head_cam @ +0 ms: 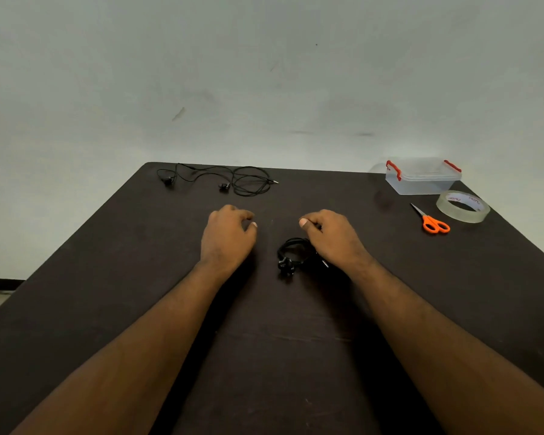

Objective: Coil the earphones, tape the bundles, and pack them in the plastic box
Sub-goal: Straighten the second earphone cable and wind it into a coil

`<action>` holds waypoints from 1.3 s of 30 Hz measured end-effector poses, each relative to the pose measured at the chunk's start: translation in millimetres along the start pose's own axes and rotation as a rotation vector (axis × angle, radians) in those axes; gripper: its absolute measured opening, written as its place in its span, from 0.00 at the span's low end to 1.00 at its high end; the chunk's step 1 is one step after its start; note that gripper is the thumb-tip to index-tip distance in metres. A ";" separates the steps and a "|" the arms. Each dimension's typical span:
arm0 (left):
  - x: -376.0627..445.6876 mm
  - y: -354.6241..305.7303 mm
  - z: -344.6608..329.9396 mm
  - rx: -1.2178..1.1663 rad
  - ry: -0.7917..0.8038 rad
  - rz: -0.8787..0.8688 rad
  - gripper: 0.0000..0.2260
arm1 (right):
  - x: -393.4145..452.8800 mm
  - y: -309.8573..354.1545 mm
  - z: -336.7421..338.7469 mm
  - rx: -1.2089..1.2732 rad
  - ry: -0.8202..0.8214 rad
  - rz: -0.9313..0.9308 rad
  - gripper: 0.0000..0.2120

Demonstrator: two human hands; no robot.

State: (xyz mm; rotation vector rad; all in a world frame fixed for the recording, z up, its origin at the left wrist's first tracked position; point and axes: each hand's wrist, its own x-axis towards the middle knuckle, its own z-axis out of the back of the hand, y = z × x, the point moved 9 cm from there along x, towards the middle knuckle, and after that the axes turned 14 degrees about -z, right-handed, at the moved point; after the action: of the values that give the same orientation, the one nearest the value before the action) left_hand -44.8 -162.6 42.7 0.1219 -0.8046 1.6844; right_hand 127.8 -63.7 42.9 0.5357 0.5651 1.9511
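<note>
A coiled black earphone bundle [291, 253] hangs just above the dark table [139, 293] at the centre, its earbuds dangling at the lower left of the coil. My right hand [332, 237] grips the coil's right side with curled fingers, which hide part of it. My left hand [230, 235] hovers to the left of the bundle, fingers loosely curled and holding nothing. A second black earphone set [233, 178] lies loose and uncoiled at the far left edge of the table. The clear plastic box [421, 178] with red latches stands closed at the far right corner.
A roll of clear tape [463, 206] lies flat in front of the box near the right edge. Orange-handled scissors [431, 221] lie just left of the tape, blades pointing away. A pale wall rises behind the table.
</note>
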 end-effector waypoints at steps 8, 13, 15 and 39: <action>49.9 55.5 9.4 0.044 -0.001 0.028 0.13 | 85.2 54.8 -34.5 -0.026 0.073 0.071 0.08; 79.2 71.5 -14.9 -0.024 -0.021 0.037 0.12 | 144.6 51.3 -58.0 -0.082 0.056 0.005 0.09; 83.2 77.0 -25.5 -0.027 -0.005 0.030 0.12 | 162.6 47.6 -65.8 -0.125 0.045 -0.007 0.12; 87.4 37.0 0.1 -0.150 -0.149 -0.102 0.10 | 81.4 125.6 -6.4 -0.397 -0.132 0.598 0.08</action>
State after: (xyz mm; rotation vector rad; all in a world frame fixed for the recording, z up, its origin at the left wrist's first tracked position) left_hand -103.4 -92.7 69.0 0.1828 -1.0171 1.5267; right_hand 3.2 -40.9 122.8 0.6160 -0.0935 2.4826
